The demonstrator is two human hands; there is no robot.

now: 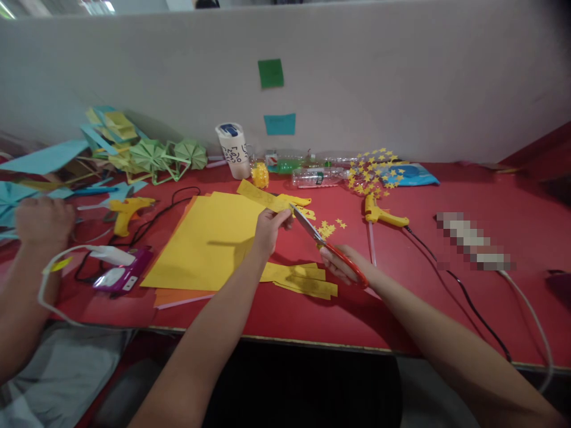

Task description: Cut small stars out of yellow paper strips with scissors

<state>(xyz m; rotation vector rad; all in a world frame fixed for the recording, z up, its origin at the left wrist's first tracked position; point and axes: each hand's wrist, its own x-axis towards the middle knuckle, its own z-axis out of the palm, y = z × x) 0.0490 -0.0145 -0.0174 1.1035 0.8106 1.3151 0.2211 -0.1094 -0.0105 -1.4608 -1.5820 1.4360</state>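
Note:
My left hand (268,230) pinches a yellow paper strip (256,194) near its right end, above the yellow sheets (200,238). Red-handled scissors (332,249) are in my right hand (345,264), fingers closed around the handles. The blade tips point up and left and meet the strip's end by my left fingertips; whether they cut into it I cannot tell. Small yellow paper stars (328,228) lie in a pile just right of the blades. More yellow strips (307,279) rest beneath my forearms' gap, close to the table's front.
A yellow glue gun (386,215) with a black cord lies at right; another glue gun (129,211) is at left by a purple power strip (125,273). Plastic bottles (319,177) and a white canister (232,151) stand behind. A co-worker's hand (44,220) rests far left.

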